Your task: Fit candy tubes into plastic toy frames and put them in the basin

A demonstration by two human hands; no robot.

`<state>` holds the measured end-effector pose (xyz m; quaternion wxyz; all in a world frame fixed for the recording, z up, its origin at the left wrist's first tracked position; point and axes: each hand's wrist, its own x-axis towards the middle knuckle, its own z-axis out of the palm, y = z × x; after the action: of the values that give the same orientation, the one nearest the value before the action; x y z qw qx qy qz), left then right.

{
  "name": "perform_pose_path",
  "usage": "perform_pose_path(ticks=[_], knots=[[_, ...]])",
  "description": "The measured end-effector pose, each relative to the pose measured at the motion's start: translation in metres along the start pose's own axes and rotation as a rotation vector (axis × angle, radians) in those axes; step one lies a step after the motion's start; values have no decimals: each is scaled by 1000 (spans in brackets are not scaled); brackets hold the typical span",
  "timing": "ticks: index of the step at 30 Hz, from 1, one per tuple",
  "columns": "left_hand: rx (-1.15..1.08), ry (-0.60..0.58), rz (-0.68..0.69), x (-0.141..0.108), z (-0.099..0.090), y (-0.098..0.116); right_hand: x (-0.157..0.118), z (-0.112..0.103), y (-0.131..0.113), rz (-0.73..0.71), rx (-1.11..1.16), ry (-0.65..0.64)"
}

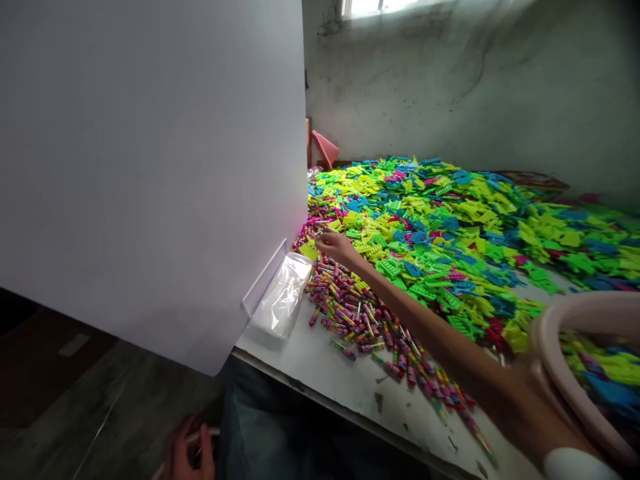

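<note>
My right hand (pixel 336 247) reaches across the table with its fingers closed on a flat yellow plastic piece (pixel 309 251). Below it lies a clear plastic bag stack (pixel 284 293), close to the table's front edge. Small tubes with multicoloured wrapping (pixel 350 313) are heaped under and beside my right forearm. At the bottom of the view my left hand (pixel 193 452) is curled by a pale rim; what it grips is too dark to make out.
A large pile of green, yellow, blue and pink plastic pieces (pixel 440 227) spreads over the table (pixel 345 387). A pale pink tub (pixel 545 333) with similar pieces stands at right. A big white panel (pixel 150 167) blocks the left. A pink funnel-like cone (pixel 326 148) stands behind.
</note>
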<state>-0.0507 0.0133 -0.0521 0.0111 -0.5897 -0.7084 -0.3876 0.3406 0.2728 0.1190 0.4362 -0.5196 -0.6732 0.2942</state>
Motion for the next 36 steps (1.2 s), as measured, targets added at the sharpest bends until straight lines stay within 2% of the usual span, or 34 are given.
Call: perform_pose_path(ticks=[3, 5, 7, 9, 11, 13, 16, 19, 21, 24, 30, 33, 36], knots=[[-206, -37, 266, 21, 2, 70, -24, 15, -15, 94, 273, 136], [-251, -160, 419, 39, 10, 124, -58, 27, -25, 143, 423, 180], [-196, -239, 495, 55, 24, 169, -99, 37, -32, 191, 527, 192], [-84, -297, 524, 69, 43, 201, -139, 45, -37, 257, 607, 198], [31, -379, 523, 76, 60, 218, -174, 51, -38, 418, 791, 257], [112, -443, 524, 77, 72, 226, -199, 55, -37, 481, 802, 323], [81, -468, 523, 75, 75, 226, -223, 62, -31, 421, 634, 333], [-187, -417, 435, 75, 62, 220, -236, 68, -22, 300, 365, 263], [-419, -438, 329, 77, 51, 215, -240, 72, -16, 200, 160, 208], [-659, -598, 140, 79, 39, 208, -244, 79, -11, 47, -47, 178], [-779, -896, -62, 72, 44, 197, -240, 83, -13, -73, -174, 135], [-841, -963, -133, 72, 45, 197, -238, 79, -14, -100, -213, 91], [-865, -999, -138, 77, 43, 200, -237, 74, -13, -119, -261, 64]])
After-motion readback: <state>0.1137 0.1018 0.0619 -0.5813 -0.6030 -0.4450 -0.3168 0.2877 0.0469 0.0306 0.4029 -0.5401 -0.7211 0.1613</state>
